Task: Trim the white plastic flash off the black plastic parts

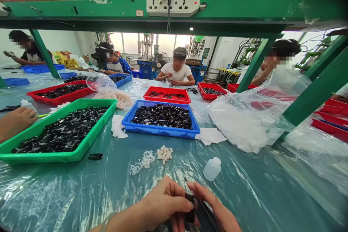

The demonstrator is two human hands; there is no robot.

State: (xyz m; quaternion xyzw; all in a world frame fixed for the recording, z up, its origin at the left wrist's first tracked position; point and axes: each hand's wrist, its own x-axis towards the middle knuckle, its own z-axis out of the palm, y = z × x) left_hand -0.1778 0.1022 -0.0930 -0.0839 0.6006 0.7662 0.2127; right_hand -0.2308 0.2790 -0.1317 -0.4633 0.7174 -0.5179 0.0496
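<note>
Low in the middle of the view, my left hand (pixel 165 203) pinches a small glossy black plastic piece (pixel 190 206) between thumb and fingers. My right hand (pixel 214 206) is curled close against it, its fingertips by the top of the piece. In the right hand is a thin dark pointed tool (pixel 208 212), partly hidden, perhaps tweezers. Just beyond the hands lie a pile of small cream-coloured pads (pixel 164 153) and a heap of white shreds (pixel 143 162). To their right a small translucent white bottle (pixel 212 169) leans over on the table.
A blue tray (pixel 160 133) and a green tray (pixel 78 155) hold many black pieces; one loose piece (pixel 95 156) lies beside the green one. Another person's hand (pixel 19 121) is at the left. A plastic bag of white material (pixel 244 127) and a green shelf post (pixel 315 92) stand right.
</note>
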